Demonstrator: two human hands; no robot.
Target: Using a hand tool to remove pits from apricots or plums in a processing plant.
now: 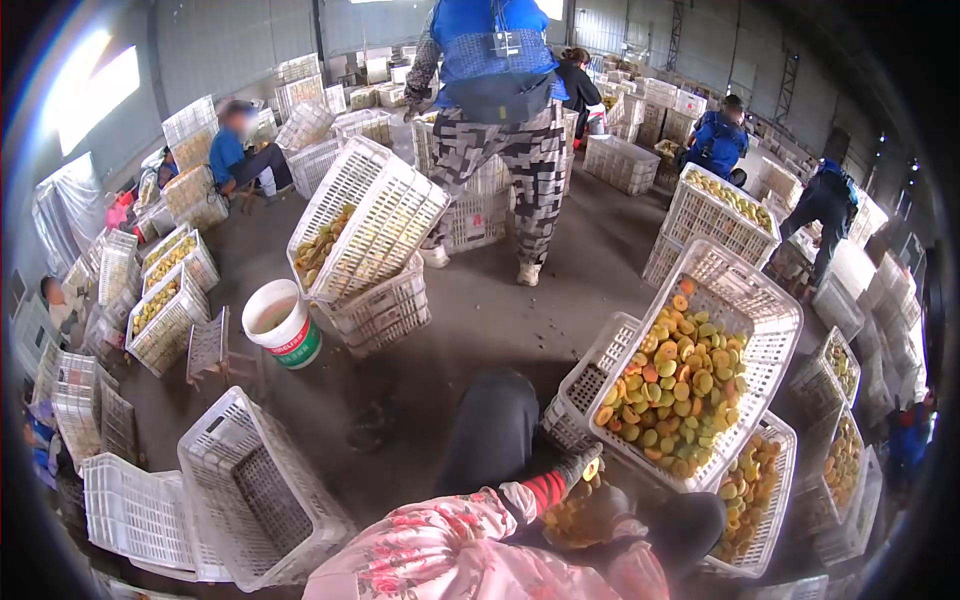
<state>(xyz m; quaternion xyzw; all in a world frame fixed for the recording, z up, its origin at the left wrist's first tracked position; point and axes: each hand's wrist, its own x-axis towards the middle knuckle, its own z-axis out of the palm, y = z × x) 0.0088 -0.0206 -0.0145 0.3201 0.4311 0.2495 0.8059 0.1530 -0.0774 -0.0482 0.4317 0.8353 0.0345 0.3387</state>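
My left hand (579, 466), in a dark grey glove with a red striped cuff, holds a halved fruit (592, 470), apparently an apricot, cut face outward. My right hand (611, 501) is blurred close beside it, just above more halved fruit (564, 521) between my knees. Whether its fingers grip anything is not clear. In front and to the right, a tilted white plastic crate (776, 315) holds many yellow-orange fruit halves (675, 382). It rests on other crates, one of them a fruit-filled crate (759, 487) by my right knee.
At left lie an open white crate (289, 480) and a white slatted crate (135, 502). A white bucket (281, 322) stands near a small stool (210, 345). Stacked crates (367, 225) tilt ahead. A person in patterned trousers (499, 150) stands beyond; other people work farther off.
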